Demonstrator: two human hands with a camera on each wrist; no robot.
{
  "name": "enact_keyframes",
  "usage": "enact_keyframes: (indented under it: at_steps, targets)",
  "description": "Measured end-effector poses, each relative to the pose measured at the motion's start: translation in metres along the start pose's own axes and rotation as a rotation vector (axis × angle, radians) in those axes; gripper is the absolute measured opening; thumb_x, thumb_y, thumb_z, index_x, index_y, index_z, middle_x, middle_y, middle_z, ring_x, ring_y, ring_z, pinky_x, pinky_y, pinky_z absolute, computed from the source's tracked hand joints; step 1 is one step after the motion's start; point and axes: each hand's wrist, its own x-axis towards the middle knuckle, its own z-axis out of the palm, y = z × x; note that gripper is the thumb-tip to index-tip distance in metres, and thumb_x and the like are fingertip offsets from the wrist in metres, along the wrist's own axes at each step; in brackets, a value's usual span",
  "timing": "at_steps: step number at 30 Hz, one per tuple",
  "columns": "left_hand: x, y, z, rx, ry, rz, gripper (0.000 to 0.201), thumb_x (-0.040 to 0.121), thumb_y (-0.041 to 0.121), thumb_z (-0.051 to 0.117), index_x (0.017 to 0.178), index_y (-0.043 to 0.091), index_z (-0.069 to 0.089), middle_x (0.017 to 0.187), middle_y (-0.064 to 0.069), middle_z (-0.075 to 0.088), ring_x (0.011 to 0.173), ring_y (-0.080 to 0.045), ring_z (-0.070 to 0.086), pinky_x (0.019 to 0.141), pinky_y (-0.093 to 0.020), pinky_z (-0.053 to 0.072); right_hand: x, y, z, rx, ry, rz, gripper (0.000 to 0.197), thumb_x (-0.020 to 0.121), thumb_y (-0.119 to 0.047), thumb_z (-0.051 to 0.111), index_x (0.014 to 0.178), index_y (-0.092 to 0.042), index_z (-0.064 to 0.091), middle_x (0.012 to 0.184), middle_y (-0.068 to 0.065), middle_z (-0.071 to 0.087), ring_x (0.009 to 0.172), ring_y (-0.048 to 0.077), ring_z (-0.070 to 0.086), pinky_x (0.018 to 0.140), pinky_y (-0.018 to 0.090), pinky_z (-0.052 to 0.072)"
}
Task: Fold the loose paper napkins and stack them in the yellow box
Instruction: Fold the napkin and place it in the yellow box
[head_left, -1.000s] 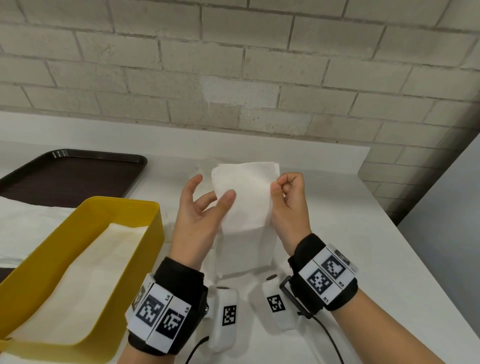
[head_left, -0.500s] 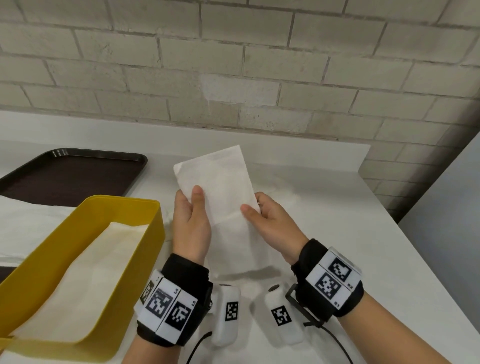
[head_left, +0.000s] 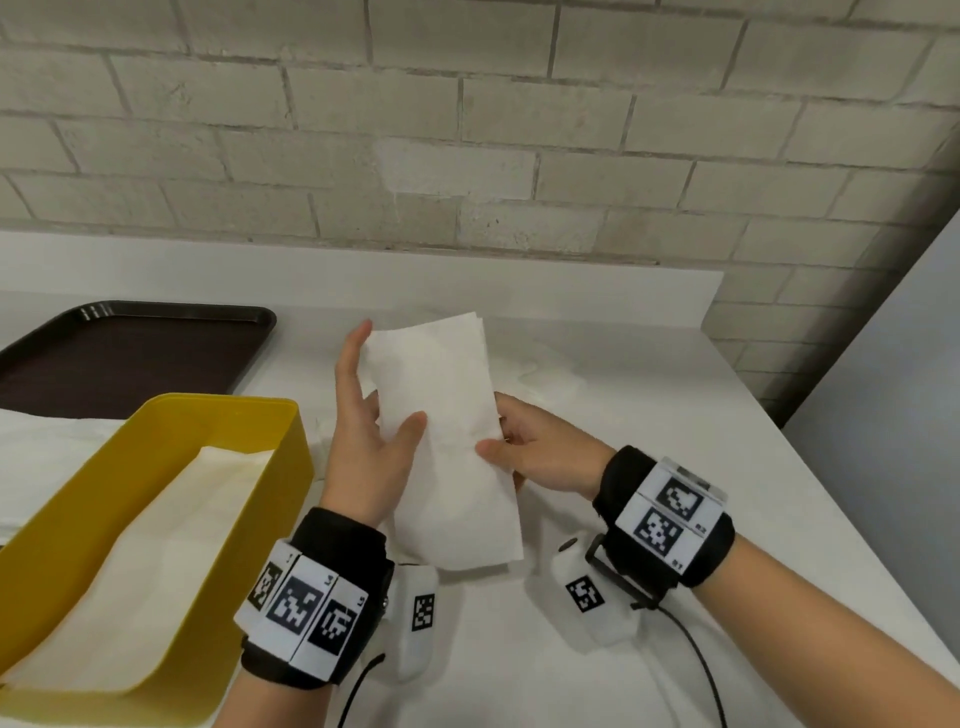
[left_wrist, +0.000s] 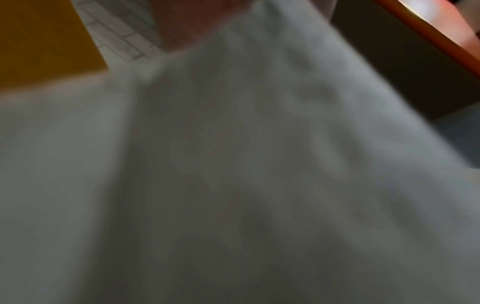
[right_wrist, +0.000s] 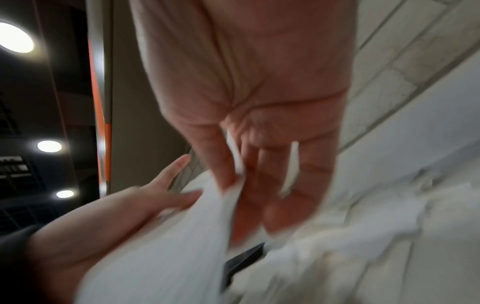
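Note:
A white paper napkin (head_left: 447, 436), folded into a long strip, is held up above the white counter (head_left: 675, 467). My left hand (head_left: 382, 410) pinches its left edge, thumb on the front and fingers behind. My right hand (head_left: 498, 431) pinches the right edge with the thumb in front. The yellow box (head_left: 293, 467) stands just to the left, with folded napkins (head_left: 156, 545) lying flat inside. The left wrist view is filled by the blurred napkin (left_wrist: 233, 164). The right wrist view shows my right fingers (right_wrist: 233, 195) on the napkin (right_wrist: 168, 246).
Crumpled loose napkins (head_left: 545, 374) lie on the counter behind my right hand. A dark brown tray (head_left: 130, 353) sits at the back left, and a white napkin pile (head_left: 41, 457) lies left of the box. A brick wall runs behind; the counter ends at the right.
The napkin went from a half-open sheet held up by its top to a narrow folded strip. My left thumb has come round onto its front. Both hands now hold it lower down.

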Motion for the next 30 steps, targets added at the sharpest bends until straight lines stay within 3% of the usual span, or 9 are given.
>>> enact_keyframes:
  at_steps: [3,8,11,14,16,19,24,28,30]
  targets:
    - [0.002,-0.004,-0.002,0.139,0.031,0.06,0.065,0.088,-0.007,0.051,0.126,0.044,0.038,0.134,0.012,0.045,0.121,-0.005,0.044,0.092,-0.004,0.039,0.009,-0.001,-0.031,-0.146,-0.052,0.104,0.006,0.093,-0.011,0.049,0.094,-0.016,0.046,0.082,-0.001,0.061,0.067,0.013,0.06,0.055,0.021,0.044]
    - [0.002,-0.009,-0.005,0.141,0.055,-0.019,0.045,0.091,-0.007,0.046,0.096,0.036,0.06,0.114,0.009,0.059,0.118,-0.007,0.049,0.082,0.008,0.032,0.049,0.031,-0.085,-0.239,0.321,0.261,0.021,0.088,-0.013,0.056,0.072,-0.02,0.046,0.074,-0.003,0.051,0.073,0.017,0.053,0.054,0.02,0.041]
    - [0.002,-0.008,-0.002,0.123,0.064,-0.014,0.041,0.091,-0.007,0.046,0.1,0.03,0.061,0.114,0.009,0.058,0.117,-0.005,0.048,0.081,0.009,0.031,0.073,0.051,-0.099,-0.363,0.43,0.344,0.005,0.086,-0.014,0.06,0.089,-0.012,0.056,0.093,0.004,0.056,0.092,0.023,0.055,0.063,0.02,0.042]
    - [0.002,-0.007,-0.002,0.087,0.091,-0.023,0.04,0.091,-0.006,0.048,0.101,0.03,0.061,0.112,0.012,0.058,0.115,-0.005,0.048,0.08,0.008,0.033,0.087,0.056,-0.104,-0.539,0.359,0.52,0.047,0.086,-0.03,0.062,0.122,-0.003,0.049,0.123,0.013,0.052,0.111,0.032,0.054,0.087,0.032,0.044]
    - [0.002,-0.006,-0.002,0.074,0.104,-0.033,0.038,0.09,-0.004,0.05,0.101,0.031,0.061,0.106,0.019,0.057,0.114,-0.003,0.048,0.08,0.007,0.035,0.091,0.062,-0.104,-0.611,0.306,0.583,0.054,0.083,-0.039,0.063,0.121,-0.004,0.048,0.119,0.013,0.055,0.11,0.031,0.055,0.087,0.033,0.044]
    - [0.002,-0.006,-0.003,0.063,0.115,-0.043,0.039,0.09,-0.002,0.052,0.097,0.035,0.061,0.107,0.017,0.058,0.113,-0.004,0.049,0.081,0.005,0.037,0.099,0.067,-0.099,-0.707,0.283,0.589,0.044,0.081,-0.039,0.063,0.108,-0.006,0.052,0.097,0.007,0.059,0.095,0.029,0.062,0.079,0.029,0.047]
    - [0.001,-0.006,-0.005,0.079,0.132,-0.04,0.038,0.089,-0.002,0.053,0.095,0.035,0.062,0.107,0.015,0.059,0.109,-0.002,0.051,0.079,0.006,0.036,0.109,0.066,-0.1,-0.604,0.273,0.632,0.05,0.079,-0.035,0.069,0.116,-0.005,0.052,0.118,0.01,0.06,0.105,0.031,0.058,0.083,0.032,0.044]
    - [0.002,-0.007,-0.007,0.086,0.153,-0.046,0.032,0.089,-0.001,0.053,0.101,0.027,0.063,0.11,0.011,0.06,0.11,-0.003,0.05,0.077,0.006,0.037,0.111,0.065,-0.103,-0.483,0.326,0.604,0.055,0.078,-0.018,0.073,0.123,0.003,0.05,0.122,0.017,0.059,0.11,0.034,0.057,0.091,0.037,0.047]
    - [0.003,-0.008,-0.008,0.057,0.171,-0.065,0.031,0.09,0.0,0.053,0.099,0.028,0.064,0.11,0.01,0.06,0.109,-0.004,0.05,0.074,0.005,0.039,0.107,0.06,-0.102,-0.36,0.324,0.558,0.055,0.075,-0.009,0.074,0.121,0.003,0.048,0.116,0.017,0.057,0.103,0.036,0.059,0.087,0.043,0.051]
